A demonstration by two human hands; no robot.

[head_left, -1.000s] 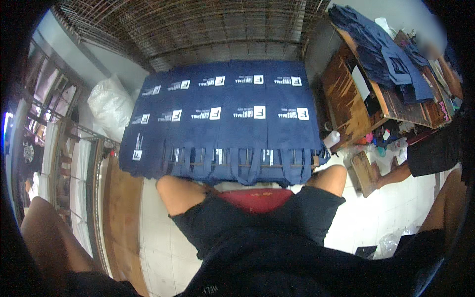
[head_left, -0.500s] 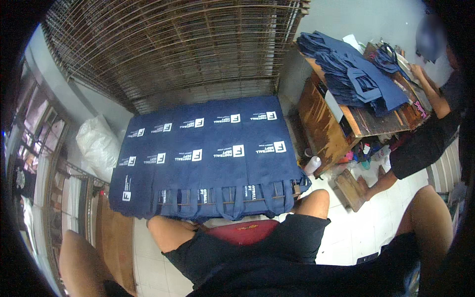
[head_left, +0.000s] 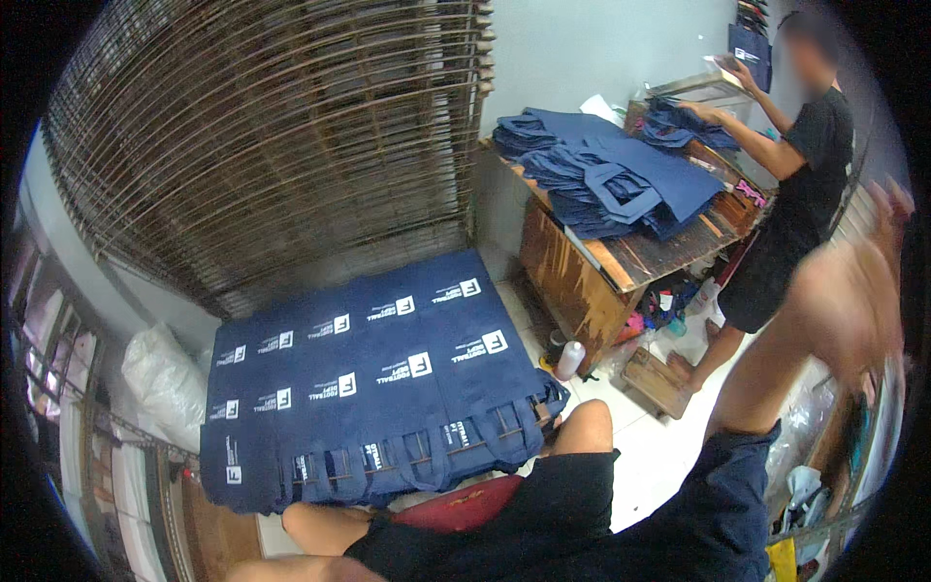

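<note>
The largest thing is a tall rack of thin, brown, slightly bent slats [head_left: 281, 145], rough and grid-like, from 9 to 12 o'clock, counted from the middle of the view. Below it, at 8 o'clock and in front of the person's knees, many navy-blue fabric bags [head_left: 291, 354] lie in overlapping rows. Together they make one wide, matte surface with white square prints, and their soft strap handles curve in loops along the near edge.

At 2 o'clock stands a brown wooden bench [head_left: 567, 281], its varnish worn in pale, jagged patches. A person in black clothes [head_left: 829, 131] is behind it, one hand on dark blue cloth [head_left: 674, 126]. On the bench is a loose, layered heap of navy-blue cloth pieces [head_left: 630, 179], with a flat handle loop on the top.

Between 8 and 9 o'clock there is a wrinkled, translucent plastic sack [head_left: 160, 383]. A smooth red seat [head_left: 456, 506] shows at 6 o'clock. A low, block-shaped wooden stool [head_left: 652, 385] is at 4 o'clock, and nearer, a whitish plastic bottle [head_left: 570, 361].

The wearer's right hand [head_left: 887, 213] is raised near 3 o'clock, well apart from the bags; it is blurred, so I cannot tell how its fingers stand. The left hand is out of view, and its state I cannot tell.
</note>
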